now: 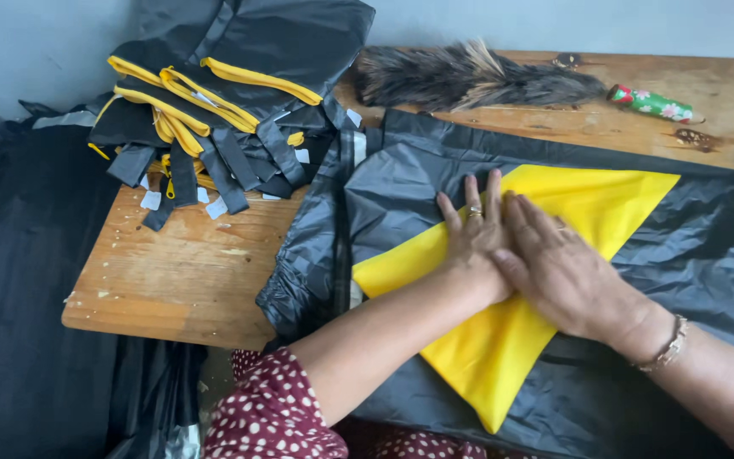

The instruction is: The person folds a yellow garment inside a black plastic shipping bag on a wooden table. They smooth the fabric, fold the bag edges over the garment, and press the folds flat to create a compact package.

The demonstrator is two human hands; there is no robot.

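Note:
A black garment [435,161] lies spread on the wooden table [189,263], with a yellow triangular fabric panel [486,348] on top of it. My left hand [473,234] rests flat on the yellow panel near its upper edge, fingers together, a ring on one finger. My right hand [558,268] lies flat beside it and partly over it, pressing the same panel. A bracelet sits on my right wrist. Neither hand grips anything.
A pile of black pieces with yellow trim [214,110] sits at the table's back left. A dark feather duster [469,76] with a floral handle [652,104] lies along the far edge. Black fabric [19,323] hangs left of the table.

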